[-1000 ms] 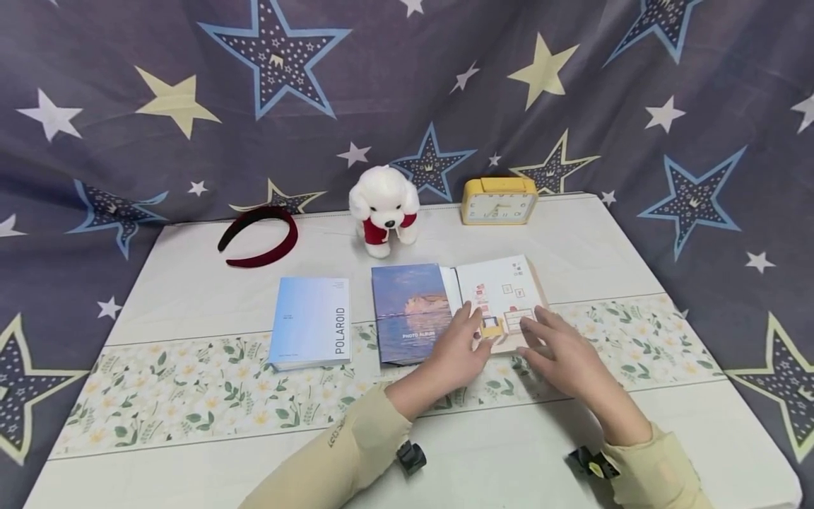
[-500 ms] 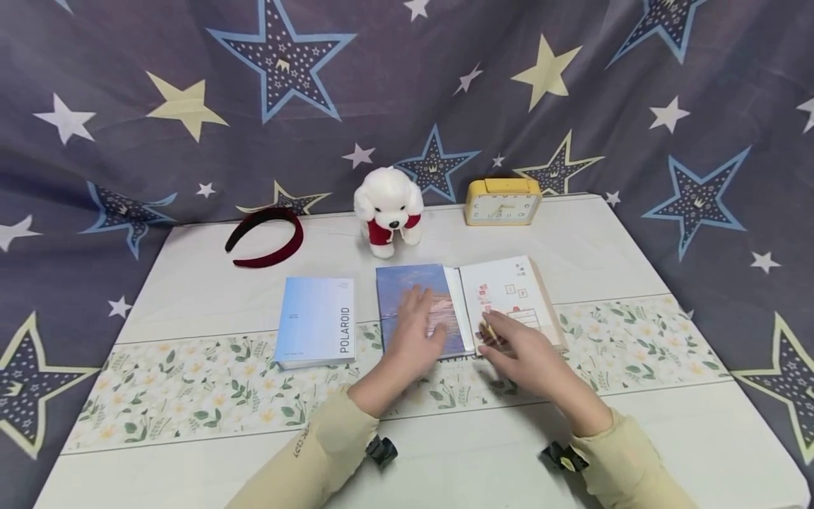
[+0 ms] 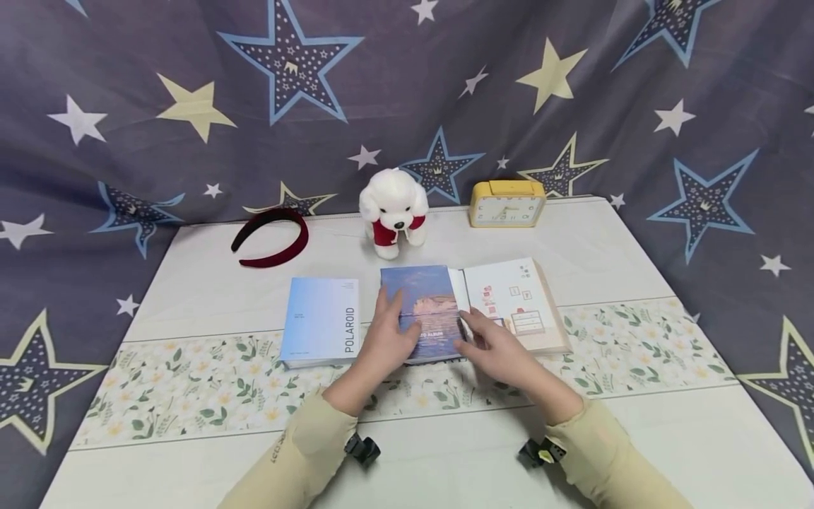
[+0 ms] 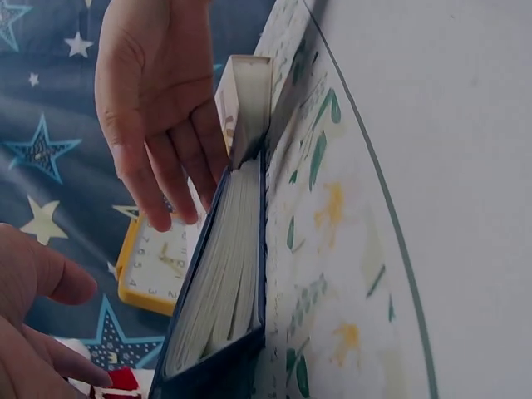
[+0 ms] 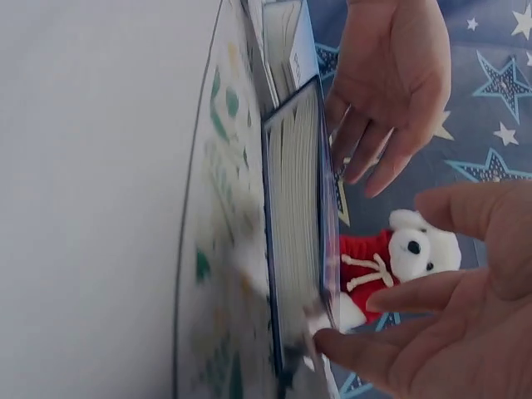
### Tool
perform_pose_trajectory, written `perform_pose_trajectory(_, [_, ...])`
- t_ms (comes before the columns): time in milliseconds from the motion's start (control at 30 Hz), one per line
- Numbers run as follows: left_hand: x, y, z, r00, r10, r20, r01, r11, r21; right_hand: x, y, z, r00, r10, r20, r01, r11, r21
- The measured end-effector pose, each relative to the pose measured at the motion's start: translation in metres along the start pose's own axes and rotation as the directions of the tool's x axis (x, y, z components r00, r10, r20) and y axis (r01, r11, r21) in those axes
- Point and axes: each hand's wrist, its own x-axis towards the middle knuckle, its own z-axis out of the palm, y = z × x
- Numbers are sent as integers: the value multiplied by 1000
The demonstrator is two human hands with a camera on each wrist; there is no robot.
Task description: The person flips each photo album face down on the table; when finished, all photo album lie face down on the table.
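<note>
From the head view, I am holding my left hand (image 3: pixel 389 338) and right hand (image 3: pixel 501 351) loosely spread, grasping nothing, at opposite sides of the photo album (image 3: pixel 429 300), apparently to steady it beside the illustrated book (image 3: pixel 505 293); the left wrist view is showing its pages (image 4: pixel 223 274), the right wrist view leaving my fingertips' (image 5: pixel 332 345) contact unclear.

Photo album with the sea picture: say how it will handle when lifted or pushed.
The photo album is probably heavy for its size, given its thick block of pages. Its straight cover looks stiff, but the loosely spaced pages might fan if only the cover is lifted. Lying flat, it would likely slide rather than tip.
</note>
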Motion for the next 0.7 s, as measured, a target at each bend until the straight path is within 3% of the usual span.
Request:
perform_pose_trajectory(167, [0,-4,-2,999,-40,15,40,999,-12,2,-9,5,997,54,50,-53,998,-24])
perform_pose_trajectory(333, [-1,-6,-6,997,-69,19,68,998,10,3,-13,8,995,53,83,-59,996,65])
perform_pose_trajectory(433, [-2,-7,-9,997,-72,21,71,997,21,3,-15,11,992,68,102,-79,991,105])
perform_pose_trajectory(700, [-1,-6,-11,997,-68,24,68,998,9,3,-19,17,991,90,98,-98,992,79])
